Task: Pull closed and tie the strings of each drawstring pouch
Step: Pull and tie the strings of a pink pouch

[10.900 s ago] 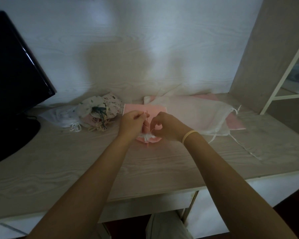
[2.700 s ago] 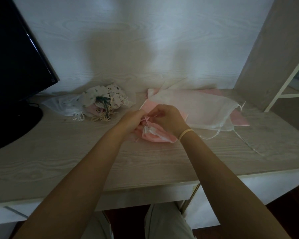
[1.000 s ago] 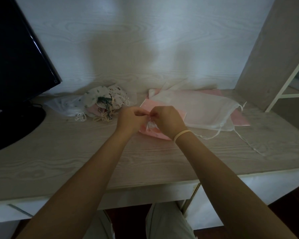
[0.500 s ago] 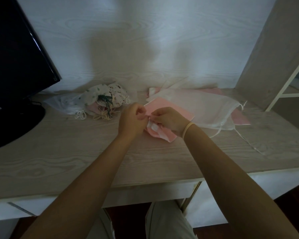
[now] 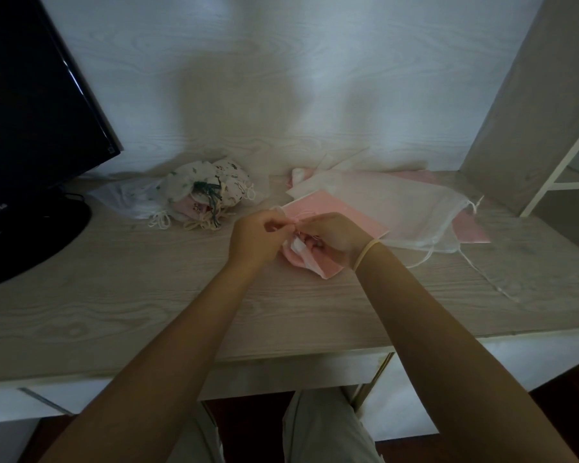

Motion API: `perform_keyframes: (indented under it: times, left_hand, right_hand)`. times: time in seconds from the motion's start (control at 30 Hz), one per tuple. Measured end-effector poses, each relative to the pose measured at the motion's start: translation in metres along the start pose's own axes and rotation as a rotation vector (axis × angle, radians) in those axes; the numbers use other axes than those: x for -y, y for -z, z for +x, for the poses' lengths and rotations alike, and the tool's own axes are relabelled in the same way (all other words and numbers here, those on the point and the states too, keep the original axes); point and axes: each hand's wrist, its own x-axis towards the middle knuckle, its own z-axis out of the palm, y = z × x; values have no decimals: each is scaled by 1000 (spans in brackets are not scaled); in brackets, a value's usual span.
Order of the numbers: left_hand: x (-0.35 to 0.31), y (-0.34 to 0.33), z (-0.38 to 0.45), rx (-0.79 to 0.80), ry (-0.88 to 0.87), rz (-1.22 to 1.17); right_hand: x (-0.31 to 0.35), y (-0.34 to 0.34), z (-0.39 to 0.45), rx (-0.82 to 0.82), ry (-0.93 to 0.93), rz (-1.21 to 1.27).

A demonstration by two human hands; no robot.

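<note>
A small pink drawstring pouch (image 5: 310,264) with a white gathered mouth lies on the wooden desk (image 5: 147,295) between my hands. My left hand (image 5: 256,238) pinches its thin string just left of the mouth. My right hand (image 5: 336,238) curls over the pouch's top and pinches the string from the right; a pale band circles that wrist. Behind them lie flat pink pouches (image 5: 341,215) and a large sheer white pouch (image 5: 398,212) with loose strings. A heap of tied patterned pouches (image 5: 211,192) sits at the back left.
A black monitor (image 5: 30,128) on its round stand fills the left side. A pale wall panel rises behind the desk, and a white shelf frame (image 5: 562,162) stands at the right. A loose white string (image 5: 485,275) trails toward the desk's right front.
My hands have stayed on the pink pouch's strings, shifting slightly as they work; the pouch has turned a little under my right hand. Over the longer span its mouth stays gathered.
</note>
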Motion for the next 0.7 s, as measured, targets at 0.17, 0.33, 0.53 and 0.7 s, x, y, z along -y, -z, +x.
perform_keyframes:
  times: [0.17, 0.33, 0.53, 0.7]
  left_hand:
    - [-3, -1, 1, 25, 16, 40]
    - [-1, -1, 3, 13, 36, 109]
    - [-2, 2, 3, 216, 140, 95]
    - [-11, 3, 2, 271, 241, -11]
  right_hand:
    - [-1, 2, -3, 12, 57, 132]
    - [-5, 5, 3, 9, 48, 88]
    - [-11, 10, 12, -58, 97, -129]
    - [-15, 10, 11, -236, 193, -462]
